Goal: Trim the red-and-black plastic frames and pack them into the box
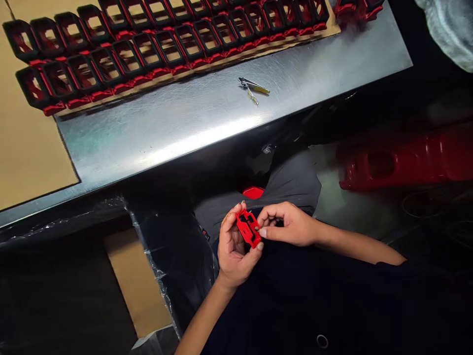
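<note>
A small red plastic part (pixel 248 229) with dark cut-outs is held over my lap, below the table's edge. My left hand (pixel 236 251) grips it from the left, fingers behind its upper end and the thumb at its lower end. From the right, my right hand (pixel 286 224) pinches at the part's side with thumb and forefinger. Whether something tiny sits between those fingertips cannot be made out. On the metal table lies a pair of nippers (pixel 253 89) with yellowish handles, spread apart and away from both hands.
Rows of black-and-red frames (pixel 127 61) stand on cardboard (pixel 33 148) across the metal table (pixel 177 133). More red parts (pixel 358 10) lie at the far right corner. A red plastic stool (pixel 414 160) is at the right. Black plastic sheeting (pixel 166 276) hangs below the table.
</note>
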The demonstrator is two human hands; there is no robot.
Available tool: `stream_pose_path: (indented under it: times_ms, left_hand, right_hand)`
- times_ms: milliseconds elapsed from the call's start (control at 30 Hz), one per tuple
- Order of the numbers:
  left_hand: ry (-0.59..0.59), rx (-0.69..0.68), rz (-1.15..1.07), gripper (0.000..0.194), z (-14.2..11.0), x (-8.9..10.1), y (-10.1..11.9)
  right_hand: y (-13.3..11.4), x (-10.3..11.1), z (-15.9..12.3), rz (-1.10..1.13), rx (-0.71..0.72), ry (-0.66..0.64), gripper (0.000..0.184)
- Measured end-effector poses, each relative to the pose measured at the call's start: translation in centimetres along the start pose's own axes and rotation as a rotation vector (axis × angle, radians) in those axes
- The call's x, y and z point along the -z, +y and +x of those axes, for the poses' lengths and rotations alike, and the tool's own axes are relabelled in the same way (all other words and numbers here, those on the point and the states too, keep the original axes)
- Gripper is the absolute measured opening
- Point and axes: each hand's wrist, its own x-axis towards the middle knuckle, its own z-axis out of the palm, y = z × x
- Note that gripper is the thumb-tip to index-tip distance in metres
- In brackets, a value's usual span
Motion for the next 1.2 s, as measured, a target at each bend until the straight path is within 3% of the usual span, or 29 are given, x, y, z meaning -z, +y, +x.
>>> stream_pose_path:
  times_ms: [200,267,333,400,467,533,600,667,800,900,1033,1200]
  left_hand:
    - [0.033,-0.076,0.109,0.074,0.3,0.5,-0.2]
    - [0.074,-0.075,0.107,0.073,0.6,0.8,-0.2]
    - [0.108,-0.096,0.119,0.072,1.1,1.1,0.0]
    - [0.122,-0.114,0.15,0.073,1.6,1.1,0.3]
    - [0.121,-0.118,0.183,0.075,2.1,1.0,0.6]
    - [0.113,-0.132,0.231,0.077,2.5,0.8,1.1]
    - [0.104,-0.17,0.296,0.076,2.8,0.7,1.4]
    - [0.092,-0.217,0.363,0.077,3.0,0.8,1.8]
    - [0.058,-0.298,0.463,0.086,3.4,1.1,2.3]
    - [0.013,-0.324,0.492,0.087,3.8,1.0,2.5]
    - [-0.058,-0.342,0.463,0.08,4.0,0.3,2.3]
    - [-0.095,-0.364,0.419,0.079,3.8,0.0,1.8]
  right_hand:
    - [0.2,0.5,0.1,-0.078,0.034,-0.03,0.024]
    - [-1.1,1.9,1.0,-0.257,0.19,0.172,0.021]
    - [-3.1,4.1,2.8,-0.522,0.407,0.543,0.018]
    - [-5.4,6.6,5.8,-0.79,0.547,0.862,0.029]
    - [-7.4,8.9,9.1,-0.969,0.539,1.012,0.048]
    - [-8.7,10.4,11.6,-1.044,0.488,1.056,0.045]
    - [-9.1,10.8,12.3,-1.042,0.474,1.039,0.031]
    - [-8.7,10.0,10.7,-0.981,0.53,0.964,0.02]
    - [-5.8,7.1,3.6,-0.839,0.745,0.579,0.019]
    - [-3.0,4.9,-0.9,-0.722,0.808,0.361,0.027]
    - [-0.5,2.4,-2.6,-0.543,0.831,0.337,0.019]
    - [-0.3,1.6,-2.1,-0.543,0.87,0.332,0.002]
